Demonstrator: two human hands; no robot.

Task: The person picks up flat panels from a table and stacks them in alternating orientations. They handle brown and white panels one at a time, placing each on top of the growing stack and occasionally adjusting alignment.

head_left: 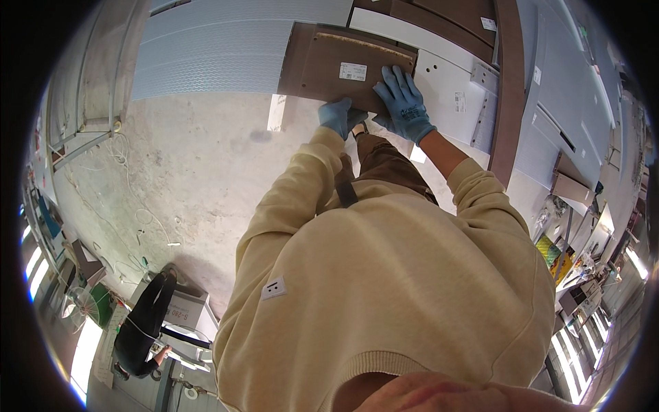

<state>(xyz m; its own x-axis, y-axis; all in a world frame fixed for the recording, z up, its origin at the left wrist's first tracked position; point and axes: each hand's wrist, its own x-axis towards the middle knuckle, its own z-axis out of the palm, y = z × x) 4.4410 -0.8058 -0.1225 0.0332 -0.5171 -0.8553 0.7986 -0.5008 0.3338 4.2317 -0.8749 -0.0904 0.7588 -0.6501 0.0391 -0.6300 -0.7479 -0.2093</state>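
Note:
A flat brown panel (pixel 322 75) with a white label (pixel 353 71) and a rough tan strip along its far edge lies in front of me, across other panels. My left hand (pixel 335 118), in a blue glove, is curled at the panel's near edge. Part of its fingers is in shadow. My right hand (pixel 405 106), also gloved, rests on the panel's right end. Its fingers are stretched out flat and point away from me, with the thumb near the front edge.
A pale blue textured surface (pixel 206 58) extends left of the panel. White panels (pixel 446 96) and a long brown strip (pixel 508 89) lie to the right. Cables trail over the concrete floor (pixel 206 172). A person in black (pixel 144 323) bends near a box at lower left.

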